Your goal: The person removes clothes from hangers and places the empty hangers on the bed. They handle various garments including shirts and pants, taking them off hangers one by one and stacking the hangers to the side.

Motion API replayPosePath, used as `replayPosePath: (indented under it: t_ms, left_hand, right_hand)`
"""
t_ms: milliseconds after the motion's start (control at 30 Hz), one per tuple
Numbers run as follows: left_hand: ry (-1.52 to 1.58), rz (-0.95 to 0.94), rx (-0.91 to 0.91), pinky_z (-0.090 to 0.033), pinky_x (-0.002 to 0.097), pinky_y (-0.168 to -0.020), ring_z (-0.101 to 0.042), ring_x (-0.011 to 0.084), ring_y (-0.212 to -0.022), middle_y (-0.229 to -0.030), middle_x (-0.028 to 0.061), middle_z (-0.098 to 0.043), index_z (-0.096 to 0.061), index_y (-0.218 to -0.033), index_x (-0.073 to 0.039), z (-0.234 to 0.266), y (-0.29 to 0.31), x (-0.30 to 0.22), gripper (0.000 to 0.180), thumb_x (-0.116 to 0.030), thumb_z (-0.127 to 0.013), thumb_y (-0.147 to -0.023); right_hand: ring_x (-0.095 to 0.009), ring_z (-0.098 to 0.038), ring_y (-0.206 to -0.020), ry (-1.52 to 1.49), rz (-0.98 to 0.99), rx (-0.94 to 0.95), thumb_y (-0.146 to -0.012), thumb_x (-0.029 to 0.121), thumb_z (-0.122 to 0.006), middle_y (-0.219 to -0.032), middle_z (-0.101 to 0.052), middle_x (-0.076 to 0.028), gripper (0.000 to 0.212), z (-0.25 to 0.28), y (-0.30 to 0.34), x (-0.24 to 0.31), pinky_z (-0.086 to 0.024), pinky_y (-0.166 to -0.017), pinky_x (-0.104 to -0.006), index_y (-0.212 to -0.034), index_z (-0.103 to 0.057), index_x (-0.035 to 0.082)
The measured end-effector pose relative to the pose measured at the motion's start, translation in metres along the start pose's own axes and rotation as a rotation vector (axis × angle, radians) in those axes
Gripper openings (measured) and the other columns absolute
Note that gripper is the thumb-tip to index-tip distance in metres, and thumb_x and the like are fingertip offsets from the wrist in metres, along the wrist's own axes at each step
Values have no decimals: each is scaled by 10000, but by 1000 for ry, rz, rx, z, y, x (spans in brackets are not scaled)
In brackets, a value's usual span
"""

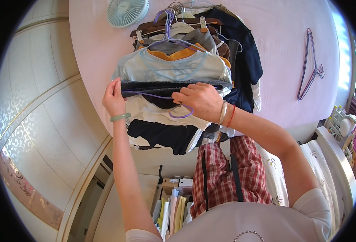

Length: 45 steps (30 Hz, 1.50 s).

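Note:
My left hand pinches the left end of a dark garment, which has a stretched, waistband-like edge. A thin purple hanger runs along that edge, partly inside the garment. My right hand grips the hanger near its middle, and its curved hook points down toward me. Beneath both hands lies a stack of clothes on hangers. Uppermost is a pale shirt with light blue trim. An orange collar and a white garment show around it.
A light green fan is at the far left of the pink-covered surface. Two thin hangers lie at the right. Dark clothing extends right of the stack. Pale cabinet doors stand at left; upright folders are below.

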<state>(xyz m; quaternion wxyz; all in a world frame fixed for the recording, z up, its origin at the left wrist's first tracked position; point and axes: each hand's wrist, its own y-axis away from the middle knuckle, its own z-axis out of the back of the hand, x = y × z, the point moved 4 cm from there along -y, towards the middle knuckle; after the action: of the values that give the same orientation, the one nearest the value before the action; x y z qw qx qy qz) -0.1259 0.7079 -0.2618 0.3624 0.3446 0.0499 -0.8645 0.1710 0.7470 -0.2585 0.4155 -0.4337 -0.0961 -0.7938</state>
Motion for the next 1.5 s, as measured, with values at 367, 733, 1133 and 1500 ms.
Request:
replayPosePath:
  t_ms: [367,733,1133,1500]
  left_hand:
    - [-858,-462,164,-365,454,-1023,-520,290,-1237,-1287,57,-619,-690,-1137,-189,-55,51,-22,258,-329,-596,-942]
    - [-73,-631,351,-430,383,-1006,-569,312,-1202,-1234,132,-633,-658,-1170,-52,-142,114,-137,237,-98,-606,-944]
    - [-164,-840,499,-455,375,-971,-583,267,-1171,-1175,66,-656,-702,-1121,-103,-235,172,-182,220,-73,-625,-917]
    - [-425,-745,224,-381,434,-1025,-511,298,-1240,-1412,97,-488,-525,-1363,-164,-183,70,-127,410,-264,-574,-968]
  right_hand:
    - [-95,-615,-794,-1076,-461,-546,-1000,170,-568,-841,-669,-44,235,81,18,-59,-499,-770,-233,-1109,-668,-13]
    - [-45,-401,-554,-1142,-663,-1055,-1010,262,-551,-799,-630,-18,282,217,178,-225,-323,-506,-208,-1163,-615,34]
    - [-87,-454,-534,-1092,-1243,-1239,-951,296,-650,-777,-642,-19,250,260,431,-404,-378,-462,-245,-1074,-680,80]
    - [-110,-623,-785,-233,-1590,-1053,-848,423,-722,-872,-669,5,368,287,540,-445,-491,-649,-276,-1022,-693,99]
